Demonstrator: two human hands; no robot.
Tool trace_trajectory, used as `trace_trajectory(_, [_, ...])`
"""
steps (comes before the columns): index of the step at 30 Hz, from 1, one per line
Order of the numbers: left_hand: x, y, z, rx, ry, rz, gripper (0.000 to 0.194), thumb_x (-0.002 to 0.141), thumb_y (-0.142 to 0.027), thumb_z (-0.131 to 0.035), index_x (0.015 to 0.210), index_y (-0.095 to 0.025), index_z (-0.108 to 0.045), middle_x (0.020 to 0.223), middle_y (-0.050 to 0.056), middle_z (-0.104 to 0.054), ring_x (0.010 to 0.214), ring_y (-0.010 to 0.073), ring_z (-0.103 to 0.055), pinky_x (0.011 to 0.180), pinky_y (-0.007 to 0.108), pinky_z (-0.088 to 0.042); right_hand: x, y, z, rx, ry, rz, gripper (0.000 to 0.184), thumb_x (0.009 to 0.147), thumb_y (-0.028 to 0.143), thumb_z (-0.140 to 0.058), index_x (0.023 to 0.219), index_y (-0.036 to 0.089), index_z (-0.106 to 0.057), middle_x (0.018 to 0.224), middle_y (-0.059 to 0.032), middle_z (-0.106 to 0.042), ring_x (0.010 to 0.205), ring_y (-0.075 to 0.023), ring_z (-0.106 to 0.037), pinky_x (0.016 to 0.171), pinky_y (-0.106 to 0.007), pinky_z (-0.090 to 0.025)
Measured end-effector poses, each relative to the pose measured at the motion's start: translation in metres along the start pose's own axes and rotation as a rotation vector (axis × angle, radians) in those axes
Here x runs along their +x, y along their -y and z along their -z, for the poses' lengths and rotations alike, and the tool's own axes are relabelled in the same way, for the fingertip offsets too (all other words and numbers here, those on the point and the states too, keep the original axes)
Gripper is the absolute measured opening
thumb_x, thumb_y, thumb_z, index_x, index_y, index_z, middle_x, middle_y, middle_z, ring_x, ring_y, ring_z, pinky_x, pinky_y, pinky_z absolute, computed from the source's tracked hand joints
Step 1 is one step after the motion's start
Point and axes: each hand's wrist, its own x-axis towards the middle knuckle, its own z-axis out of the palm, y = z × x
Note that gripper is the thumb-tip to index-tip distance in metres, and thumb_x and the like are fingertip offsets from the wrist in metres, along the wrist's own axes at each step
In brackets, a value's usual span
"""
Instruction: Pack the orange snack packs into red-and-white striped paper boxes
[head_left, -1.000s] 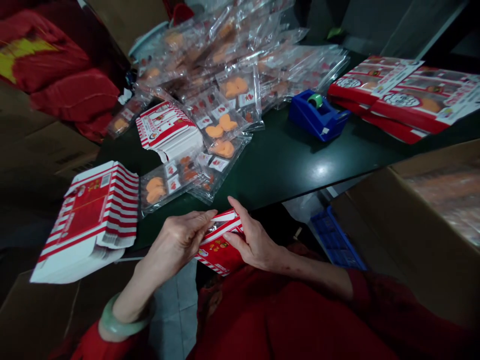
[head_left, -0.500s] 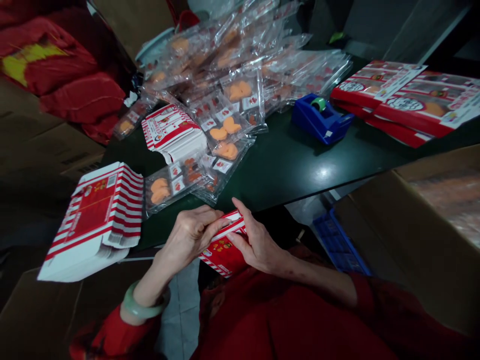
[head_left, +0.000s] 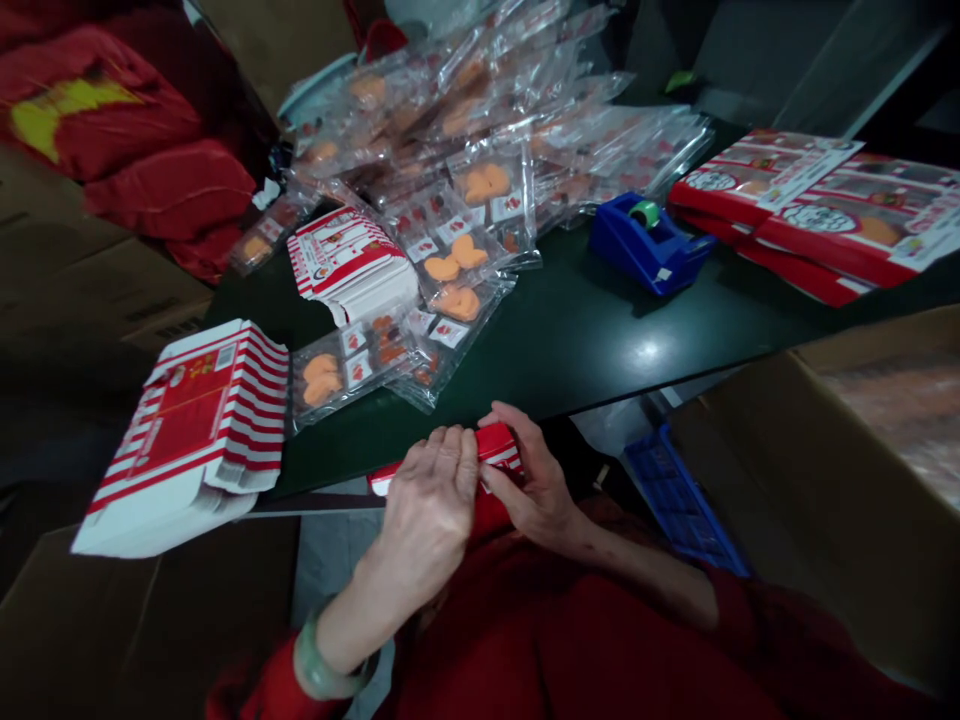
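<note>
A small red-and-white striped cardboard box [head_left: 496, 440] is held close to my body at the table's front edge. My right hand [head_left: 538, 485] grips its right end, thumb in front and fingers behind. My left hand [head_left: 435, 495] lies over the box's top with its fingers close together and bent down onto it, hiding much of the middle. The box's left end [head_left: 381, 478] shows past my left knuckles. On the table nearby are clear packets with orange pieces [head_left: 321, 378] and a stack of flat striped cartons [head_left: 187, 420].
More flat cartons [head_left: 356, 262] lie behind the packets, below a large heap of clear bags [head_left: 465, 90]. A blue tape dispenser [head_left: 649, 245] stands right of centre. Windowed red boxes [head_left: 817, 215] are stacked at the right. A blue crate [head_left: 682, 495] and an open cardboard box [head_left: 795, 430] sit below.
My left hand has gone from pinching the box's top edge to lying across it, palm down. The box has turned, so its red front no longer shows. My right hand has shifted slightly right.
</note>
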Motion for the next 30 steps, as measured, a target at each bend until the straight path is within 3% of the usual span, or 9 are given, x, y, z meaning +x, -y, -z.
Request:
trace_trajectory(4, [-0.003, -0.004, -0.005, -0.133, -0.038, 0.091, 0.027, 0.090, -0.009, -0.042, 0.110, -0.003, -0.060, 0.108, 0.024, -0.068, 0.104, 0.0325, -0.064, 0.085, 0.048, -0.052, -0.002, -0.007, 0.008, 0.036, -0.019, 0.014, 0.022, 0.088, 0.016, -0.048, 0.106, 0.024, -0.057, 0.105, -0.0062, -0.056, 0.099, -0.0182, -0.057, 0.084, -0.035, -0.049])
trace_trajectory(7, [-0.011, 0.012, 0.006, -0.287, -0.218, 0.342, 0.031, 0.085, -0.021, -0.061, 0.115, -0.016, -0.060, 0.118, 0.015, -0.066, 0.117, 0.0301, -0.056, 0.096, 0.049, -0.045, 0.000, -0.014, 0.013, 0.064, -0.056, -0.085, 0.014, 0.089, 0.018, -0.049, 0.099, 0.024, -0.057, 0.101, -0.0052, -0.057, 0.093, -0.0156, -0.059, 0.075, -0.030, -0.050])
trace_trajectory(9, [-0.022, 0.026, 0.013, -0.442, -0.293, 0.531, 0.035, 0.082, -0.025, -0.065, 0.116, -0.018, -0.062, 0.118, 0.013, -0.066, 0.113, 0.0267, -0.059, 0.095, 0.044, -0.048, 0.001, -0.018, 0.015, 0.071, -0.067, -0.112, 0.012, 0.089, 0.019, -0.050, 0.097, 0.024, -0.058, 0.101, -0.0049, -0.058, 0.092, -0.0147, -0.059, 0.074, -0.029, -0.050])
trace_trajectory(11, [-0.032, 0.036, 0.013, -0.662, -0.272, 0.626, 0.024, 0.084, -0.023, -0.063, 0.107, -0.016, -0.067, 0.106, 0.012, -0.071, 0.099, 0.0216, -0.066, 0.086, 0.035, -0.054, 0.001, -0.020, 0.016, 0.071, -0.072, -0.116, 0.011, 0.089, 0.020, -0.051, 0.096, 0.024, -0.058, 0.101, -0.0050, -0.059, 0.093, -0.0151, -0.059, 0.075, -0.030, -0.050])
trace_trajectory(14, [-0.042, 0.045, 0.005, -0.901, -0.233, 0.614, 0.014, 0.083, -0.021, -0.064, 0.091, -0.015, -0.073, 0.092, 0.011, -0.075, 0.083, 0.0185, -0.070, 0.074, 0.029, -0.057, 0.002, -0.019, 0.016, 0.053, -0.066, -0.119, 0.009, 0.089, 0.023, -0.051, 0.095, 0.023, -0.058, 0.099, -0.0050, -0.060, 0.092, -0.0163, -0.060, 0.076, -0.031, -0.050])
trace_trajectory(18, [-0.039, 0.050, -0.004, -1.024, -0.262, 0.557, 0.010, 0.079, -0.022, -0.070, 0.084, -0.015, -0.075, 0.083, 0.010, -0.075, 0.073, 0.0171, -0.070, 0.065, 0.027, -0.056, 0.001, -0.012, 0.016, -0.003, -0.037, -0.131, 0.011, 0.090, 0.024, -0.049, 0.099, 0.023, -0.056, 0.098, -0.0046, -0.061, 0.092, -0.0175, -0.060, 0.080, -0.034, -0.049])
trace_trajectory(22, [-0.033, 0.048, -0.002, -1.041, -0.260, 0.561, 0.008, 0.079, -0.020, -0.069, 0.079, -0.014, -0.074, 0.078, 0.010, -0.074, 0.070, 0.0164, -0.068, 0.063, 0.027, -0.054, -0.003, -0.008, 0.015, -0.092, -0.019, -0.169, 0.017, 0.090, 0.024, -0.049, 0.106, 0.023, -0.052, 0.102, -0.0054, -0.059, 0.093, -0.0182, -0.059, 0.081, -0.035, -0.050])
trace_trajectory(26, [-0.032, 0.044, 0.000, -1.002, -0.267, 0.590, 0.009, 0.080, -0.019, -0.067, 0.075, -0.013, -0.073, 0.075, 0.009, -0.072, 0.068, 0.0156, -0.067, 0.062, 0.027, -0.053, -0.004, -0.009, 0.014, -0.143, -0.009, -0.118, 0.015, 0.090, 0.023, -0.047, 0.104, 0.023, -0.052, 0.101, -0.0056, -0.058, 0.089, -0.0177, -0.059, 0.076, -0.033, -0.051])
trace_trajectory(30, [-0.030, 0.050, 0.002, -1.035, -0.183, 0.624, 0.014, 0.080, -0.023, -0.067, 0.071, -0.012, -0.071, 0.073, 0.008, -0.071, 0.065, 0.0153, -0.066, 0.060, 0.026, -0.052, -0.002, -0.009, 0.014, -0.127, 0.015, -0.092, 0.015, 0.089, 0.022, -0.048, 0.103, 0.023, -0.053, 0.102, -0.0061, -0.057, 0.089, -0.0178, -0.059, 0.074, -0.032, -0.051])
